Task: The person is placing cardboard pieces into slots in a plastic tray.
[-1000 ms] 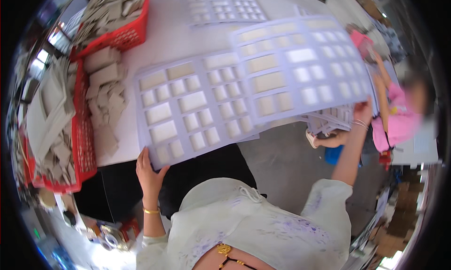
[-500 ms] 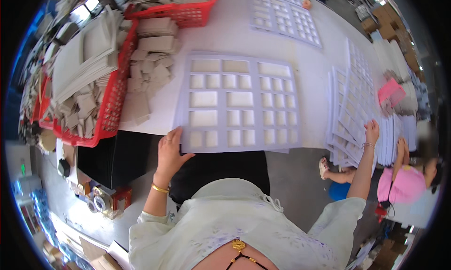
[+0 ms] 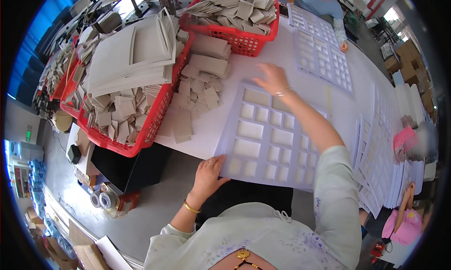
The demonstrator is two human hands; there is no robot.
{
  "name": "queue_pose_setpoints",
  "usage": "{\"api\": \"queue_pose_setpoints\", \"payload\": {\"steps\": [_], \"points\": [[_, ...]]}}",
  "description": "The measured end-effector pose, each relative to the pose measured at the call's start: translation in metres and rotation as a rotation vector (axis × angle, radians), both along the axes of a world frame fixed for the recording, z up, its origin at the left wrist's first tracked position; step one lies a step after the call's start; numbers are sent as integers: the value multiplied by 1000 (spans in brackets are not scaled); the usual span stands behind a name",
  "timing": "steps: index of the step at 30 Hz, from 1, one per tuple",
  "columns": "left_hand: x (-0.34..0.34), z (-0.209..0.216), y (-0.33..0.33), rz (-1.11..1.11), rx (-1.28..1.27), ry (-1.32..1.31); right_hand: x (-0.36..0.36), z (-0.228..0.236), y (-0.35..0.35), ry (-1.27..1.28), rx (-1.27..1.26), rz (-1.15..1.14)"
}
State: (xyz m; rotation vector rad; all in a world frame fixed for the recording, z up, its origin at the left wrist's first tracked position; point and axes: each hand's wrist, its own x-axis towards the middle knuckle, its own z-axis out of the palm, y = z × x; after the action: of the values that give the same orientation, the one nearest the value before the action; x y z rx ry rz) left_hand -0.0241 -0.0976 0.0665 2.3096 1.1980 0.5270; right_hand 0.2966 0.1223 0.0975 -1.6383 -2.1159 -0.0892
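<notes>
A white grid board (image 3: 268, 135) with rectangular windows of different sizes lies on the white table, with more sheet edges showing beneath its left side. My left hand (image 3: 210, 172) grips its near left corner, thumb and fingers around the edge. Over the board's far left corner, my right hand (image 3: 273, 79) is slightly blurred by motion; its fingers look stretched apart, with nothing visible in them. My right arm hides part of the board's right side. Left of the board, loose grey cardboard pieces (image 3: 199, 87) lie in a heap.
A red basket (image 3: 162, 112) of cardboard pieces and larger sheets stands at the left, another red basket (image 3: 244, 43) farther back. More grid boards (image 3: 324, 58) lie at the far side near a co-worker (image 3: 322, 6). Fanned grid boards (image 3: 371, 166) sit at the right edge, near a person in pink (image 3: 406, 225).
My right hand has swung from the fanned boards at the right to the grid board's far left corner. My left hand stays on the near left corner. The view has shifted left.
</notes>
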Motion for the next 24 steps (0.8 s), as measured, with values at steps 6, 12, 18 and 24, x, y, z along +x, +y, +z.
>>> {"api": "queue_pose_setpoints", "payload": {"steps": [6,12,18,24], "points": [[-4,-2,-2,-7,-58,-49,-102,-15,66,-208,-60,-42],[-7,-6,2,-9,-81,-82,-112,-14,86,-340,-180,-151],[-8,-6,2,-26,-106,-66,-83,-2,66,-166,-123,-101],[-4,-10,2,-23,-93,-67,27,-7,-11,-179,38,-2]]}}
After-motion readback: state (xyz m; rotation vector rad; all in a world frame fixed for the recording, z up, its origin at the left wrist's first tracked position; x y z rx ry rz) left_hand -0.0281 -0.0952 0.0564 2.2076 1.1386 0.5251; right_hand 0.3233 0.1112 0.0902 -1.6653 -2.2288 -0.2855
